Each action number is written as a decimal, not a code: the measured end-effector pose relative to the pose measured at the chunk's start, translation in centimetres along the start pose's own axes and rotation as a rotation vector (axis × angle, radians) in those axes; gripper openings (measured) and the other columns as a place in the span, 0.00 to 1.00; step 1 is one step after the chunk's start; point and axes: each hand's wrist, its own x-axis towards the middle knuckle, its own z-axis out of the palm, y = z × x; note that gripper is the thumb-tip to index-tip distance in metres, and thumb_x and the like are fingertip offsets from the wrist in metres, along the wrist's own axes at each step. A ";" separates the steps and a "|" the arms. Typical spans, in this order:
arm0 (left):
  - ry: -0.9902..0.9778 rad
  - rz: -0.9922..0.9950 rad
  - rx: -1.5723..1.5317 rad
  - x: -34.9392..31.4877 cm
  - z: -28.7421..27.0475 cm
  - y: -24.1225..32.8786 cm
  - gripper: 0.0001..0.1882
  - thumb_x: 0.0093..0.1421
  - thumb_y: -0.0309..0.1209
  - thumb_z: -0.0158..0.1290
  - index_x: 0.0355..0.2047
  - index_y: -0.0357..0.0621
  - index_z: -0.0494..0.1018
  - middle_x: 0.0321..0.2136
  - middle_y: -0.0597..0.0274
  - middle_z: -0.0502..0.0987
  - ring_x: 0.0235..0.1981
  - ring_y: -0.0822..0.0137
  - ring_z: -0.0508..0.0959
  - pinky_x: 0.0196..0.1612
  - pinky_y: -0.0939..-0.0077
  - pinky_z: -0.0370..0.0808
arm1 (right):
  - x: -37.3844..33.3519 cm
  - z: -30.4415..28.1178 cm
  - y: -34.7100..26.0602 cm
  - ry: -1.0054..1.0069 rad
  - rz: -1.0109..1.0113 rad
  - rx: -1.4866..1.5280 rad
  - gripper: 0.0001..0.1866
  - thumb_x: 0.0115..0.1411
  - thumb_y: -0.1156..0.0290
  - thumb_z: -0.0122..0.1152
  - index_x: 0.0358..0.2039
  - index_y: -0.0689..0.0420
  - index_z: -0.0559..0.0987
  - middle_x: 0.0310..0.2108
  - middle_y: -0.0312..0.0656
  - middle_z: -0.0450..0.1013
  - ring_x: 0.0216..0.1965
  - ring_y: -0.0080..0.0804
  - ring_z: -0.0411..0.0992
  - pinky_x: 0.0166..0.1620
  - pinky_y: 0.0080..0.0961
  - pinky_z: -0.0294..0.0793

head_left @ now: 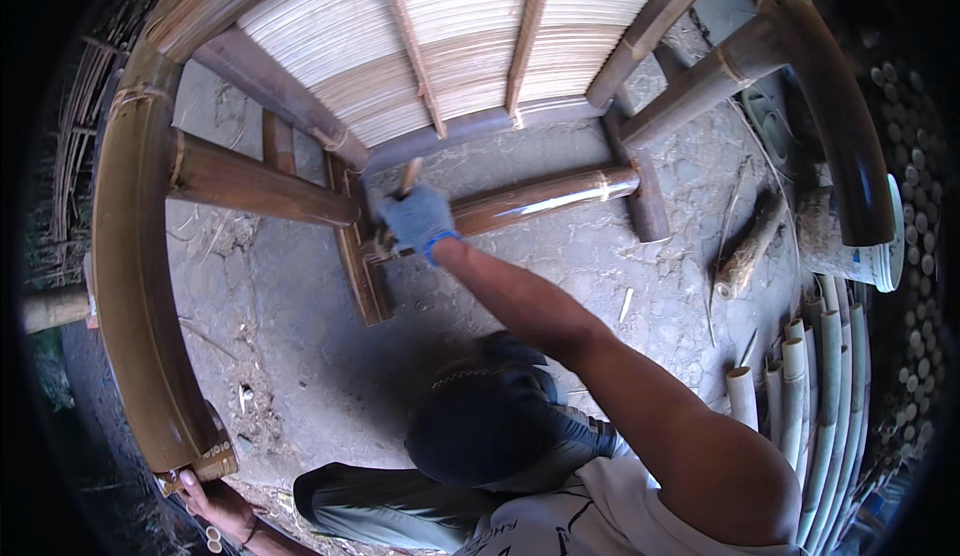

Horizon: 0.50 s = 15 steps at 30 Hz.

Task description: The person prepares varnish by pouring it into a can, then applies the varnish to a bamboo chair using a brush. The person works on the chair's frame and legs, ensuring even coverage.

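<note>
Hands: two. Bamboo frame (475, 128): one, standing on the floor (300, 386). It carries one pale slatted panel (467, 41) crossed by two thin battens (410, 46), two thick outer poles (left outer pole (135, 256) at 9 o'clock, right outer pole (835, 116) at 2 o'clock) and one low crosspiece (545, 203). Bucket (888, 241): one, white, at 3 o'clock. Log (748, 251): one, inward of the bucket. Upright bamboo poles (830, 386): several, at 4 o'clock; overlap prevents an exact count.

Right hand (418, 218): wears a blue-grey glove. The grip is closed around a short wooden stick (409, 175), whose end projects from the glove toward 12 o'clock. The remainder of the stick is hidden or blurred.

Left hand (215, 504): bare, at 7 to 8 o'clock. The fingertips touch the lower end of the left outer pole. Part of the grip is concealed; how far it is closed cannot be told.

Position of the frame relative to the right grip: panel toward 1 o'clock, crosspiece toward 3 o'clock, left side rail (260, 186) toward 9 o'clock. Relative to the left grip, the left outer pole rises toward 11 o'clock.
</note>
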 end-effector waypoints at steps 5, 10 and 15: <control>0.004 -0.026 -0.052 0.5 0.4 -2.0 0.34 0.65 0.43 0.55 0.63 0.33 0.61 0.60 0.53 0.67 0.60 0.61 0.66 0.64 0.59 0.61 | 2.9 -23.1 8.3 0.323 0.086 -0.415 0.20 0.55 0.57 0.59 0.28 0.65 0.82 0.25 0.58 0.78 0.31 0.53 0.80 0.37 0.43 0.79; 0.046 -0.080 -0.135 1.3 2.7 -3.3 0.32 0.66 0.43 0.54 0.63 0.34 0.62 0.59 0.53 0.68 0.59 0.61 0.66 0.64 0.61 0.59 | -3.2 -35.6 10.6 0.364 0.077 -0.859 0.14 0.56 0.58 0.58 0.36 0.53 0.82 0.36 0.51 0.79 0.37 0.53 0.78 0.42 0.45 0.77; 0.022 -0.102 -0.072 1.5 2.7 -2.6 0.36 0.64 0.45 0.53 0.63 0.29 0.60 0.63 0.48 0.62 0.64 0.56 0.61 0.67 0.56 0.53 | -3.1 -35.7 8.1 0.076 -0.584 -1.269 0.16 0.54 0.66 0.61 0.44 0.45 0.81 0.48 0.37 0.76 0.45 0.43 0.76 0.49 0.35 0.75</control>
